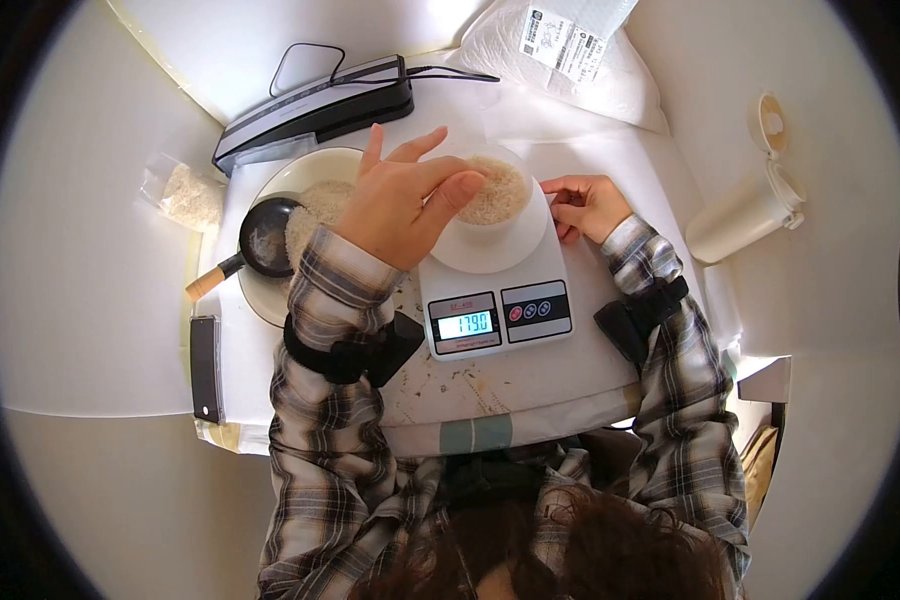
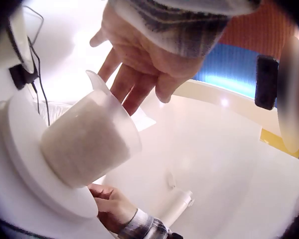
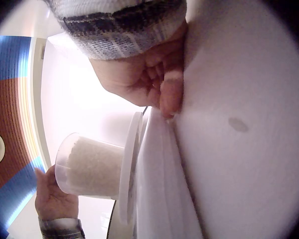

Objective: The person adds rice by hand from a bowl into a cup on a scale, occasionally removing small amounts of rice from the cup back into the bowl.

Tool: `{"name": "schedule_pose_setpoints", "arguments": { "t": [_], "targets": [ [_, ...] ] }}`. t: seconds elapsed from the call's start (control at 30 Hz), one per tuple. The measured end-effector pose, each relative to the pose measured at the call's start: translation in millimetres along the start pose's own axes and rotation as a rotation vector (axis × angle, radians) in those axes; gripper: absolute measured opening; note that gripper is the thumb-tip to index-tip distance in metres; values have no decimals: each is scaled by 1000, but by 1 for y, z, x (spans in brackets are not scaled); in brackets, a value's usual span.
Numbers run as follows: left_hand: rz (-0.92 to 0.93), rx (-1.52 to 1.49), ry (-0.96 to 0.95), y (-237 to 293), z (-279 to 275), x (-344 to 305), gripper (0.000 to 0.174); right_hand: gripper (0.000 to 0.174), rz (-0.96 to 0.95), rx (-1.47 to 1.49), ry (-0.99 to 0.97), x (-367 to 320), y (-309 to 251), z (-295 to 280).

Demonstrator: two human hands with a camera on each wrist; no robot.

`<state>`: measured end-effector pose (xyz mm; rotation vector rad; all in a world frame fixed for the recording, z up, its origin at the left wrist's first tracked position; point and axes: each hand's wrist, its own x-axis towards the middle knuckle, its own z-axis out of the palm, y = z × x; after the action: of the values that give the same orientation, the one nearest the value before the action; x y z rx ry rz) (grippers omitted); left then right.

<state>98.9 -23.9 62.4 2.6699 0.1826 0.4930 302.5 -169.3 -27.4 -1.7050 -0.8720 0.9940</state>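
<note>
A clear cup of rice (image 1: 495,200) stands upright on the round white plate of the kitchen scale (image 1: 550,275), whose display reads about 179.0. My left hand (image 1: 400,200) is over the cup's left side, its thumb and index finger near the rim; in the left wrist view the left hand (image 2: 144,55) has its fingers extended beside the cup (image 2: 89,139), and any grains at the fingertips cannot be made out. Low at the scale's right edge is my right hand (image 1: 592,208), loosely curled; the right wrist view shows the right hand (image 3: 139,77) with its fingertips by that edge.
Left of the scale, a cream bowl (image 1: 260,302) holds rice and a black ladle (image 1: 262,235). A phone (image 1: 206,370) and a rice bag (image 1: 190,198) lie farther left. Behind are a black-and-silver appliance (image 1: 320,110) and a large white bag (image 1: 600,90); a cream bottle (image 1: 735,220) lies right.
</note>
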Motion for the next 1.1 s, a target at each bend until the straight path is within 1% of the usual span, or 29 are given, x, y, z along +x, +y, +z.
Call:
{"name": "schedule_pose_setpoints", "arguments": {
  "t": [0.07,0.1,0.17,0.2,0.23,0.27,0.3,0.33,0.43,0.67,0.73,0.77,0.83,0.87,0.93,0.97,1.03,1.07,1.1],
  "targets": [
    [-16,-17,29,0,-2,0,28,28,-6,-2,0,1,1,0],
    [-20,-16,33,0,-2,0,28,28,-9,-8,-1,0,1,0],
    [24,-60,167,1,-2,2,12,28,-18,-20,-20,0,1,-2],
    [10,-51,178,0,-1,2,12,28,-17,-25,0,-1,1,-1],
    [71,-60,212,-1,1,2,12,28,-18,-31,17,-1,0,1],
    [132,-68,246,-3,3,3,14,27,-12,-49,6,-2,-4,2],
    [153,-56,269,-2,6,4,15,27,-9,-45,16,-3,-4,3],
    [138,-47,283,-1,8,4,15,27,-6,-42,28,-3,-4,3],
    [119,-90,233,2,10,3,17,27,-4,-29,12,-3,-6,4],
    [100,-56,245,0,5,-1,14,28,-12,-38,6,-1,-3,3],
    [59,37,323,-2,4,-3,9,28,-7,-50,9,0,-2,3],
    [59,37,324,-5,2,-4,9,28,1,-56,15,-1,-2,3],
    [-20,146,339,-14,-5,-7,11,28,0,-50,22,-3,-5,4],
    [-16,144,338,-19,-11,-8,11,27,0,-44,29,-4,-6,4],
    [-150,164,313,-29,-23,-13,14,27,10,-35,31,-4,-7,4],
    [-148,165,312,-34,-30,-17,14,27,19,-26,27,-3,-6,4],
    [-265,188,225,-43,-43,-26,17,27,13,-25,32,-1,-3,3],
    [-260,189,222,-48,-48,-31,17,27,8,-25,37,-1,-2,3],
    [-320,119,145,-54,-53,-36,18,27,8,-22,42,-1,-2,3]
  ]
}}
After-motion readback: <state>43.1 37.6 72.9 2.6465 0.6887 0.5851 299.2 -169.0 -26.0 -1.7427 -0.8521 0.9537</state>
